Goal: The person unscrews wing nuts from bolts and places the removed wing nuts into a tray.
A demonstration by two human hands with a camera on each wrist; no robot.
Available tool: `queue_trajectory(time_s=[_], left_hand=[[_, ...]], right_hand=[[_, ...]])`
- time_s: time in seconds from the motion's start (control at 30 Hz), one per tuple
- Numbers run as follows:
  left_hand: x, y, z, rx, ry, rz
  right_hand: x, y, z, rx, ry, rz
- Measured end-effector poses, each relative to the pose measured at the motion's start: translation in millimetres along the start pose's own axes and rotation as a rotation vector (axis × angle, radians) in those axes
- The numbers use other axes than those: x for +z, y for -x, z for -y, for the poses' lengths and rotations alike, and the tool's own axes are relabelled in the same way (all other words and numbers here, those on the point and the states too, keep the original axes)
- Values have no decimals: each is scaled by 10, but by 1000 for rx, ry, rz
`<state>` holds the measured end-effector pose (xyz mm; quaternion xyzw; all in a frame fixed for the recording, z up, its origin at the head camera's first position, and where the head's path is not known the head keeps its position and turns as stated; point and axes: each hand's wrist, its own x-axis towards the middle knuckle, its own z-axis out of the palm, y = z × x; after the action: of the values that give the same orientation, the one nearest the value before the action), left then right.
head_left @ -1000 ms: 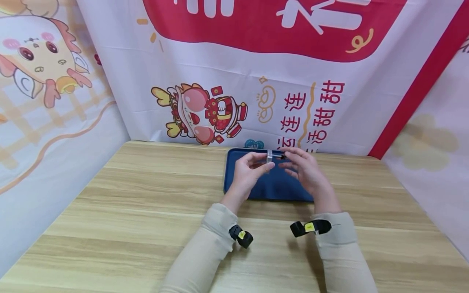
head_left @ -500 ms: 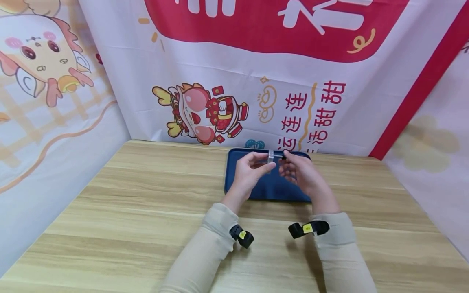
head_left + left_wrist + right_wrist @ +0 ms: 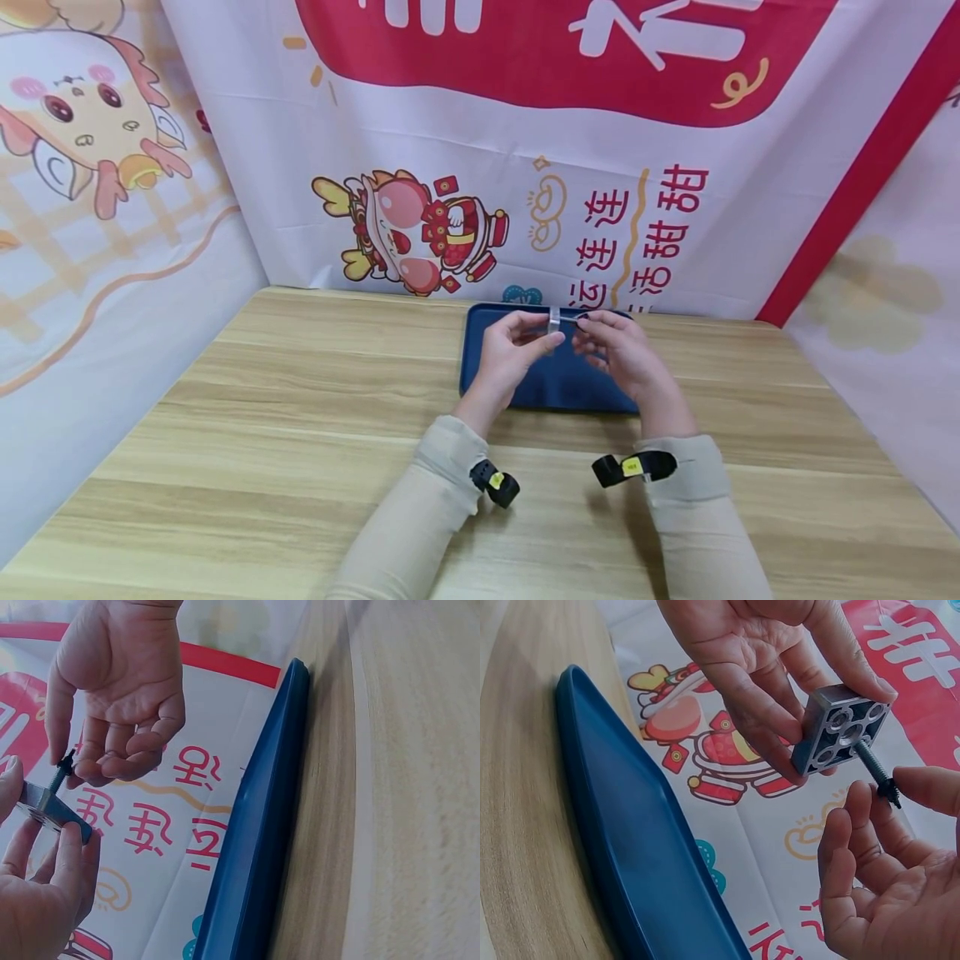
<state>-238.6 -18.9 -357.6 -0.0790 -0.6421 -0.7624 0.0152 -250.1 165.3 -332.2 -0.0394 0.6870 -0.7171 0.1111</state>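
My left hand [image 3: 504, 354] grips a small square metal block [image 3: 845, 729] by its edges, between thumb and fingers. Several round holes show on the block's face in the right wrist view. From a hole near one corner sticks a threaded bolt [image 3: 871, 763] with a black outer end; how deep it sits is hidden. Thumb and forefinger of my right hand [image 3: 626, 354] pinch that black end, the other fingers loosely curled below. Both hands are raised over a dark blue tray [image 3: 562, 387], seen edge-on in the left wrist view.
The tray lies near the back edge of a wood-grain table [image 3: 300, 467]. Behind it hangs a printed white and red cloth [image 3: 450, 125], with another patterned cloth [image 3: 112, 275] on the left. Black straps with yellow labels circle both sleeves.
My right fingers first spread at the bolt's black end, then curled in around it, and have since shifted their hold slightly. The left hand and block stay nearly still.
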Motion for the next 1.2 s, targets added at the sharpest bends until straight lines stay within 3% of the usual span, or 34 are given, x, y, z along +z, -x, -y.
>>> queue_trajectory(time_s=[0.37,0.6,0.9,1.2], left_hand=[[1,8,8,4,9,3],[3,10,14,12,7,8],[17,9,0,5,3,9],[15,0,15,7,5,11]], right_hand=[[-31,8,-16,-32,-3,-5],[-64,27,19,45,-50,-73],[-2,21,50,89,-99,-68],[7,-3,28,44,-187,-63]])
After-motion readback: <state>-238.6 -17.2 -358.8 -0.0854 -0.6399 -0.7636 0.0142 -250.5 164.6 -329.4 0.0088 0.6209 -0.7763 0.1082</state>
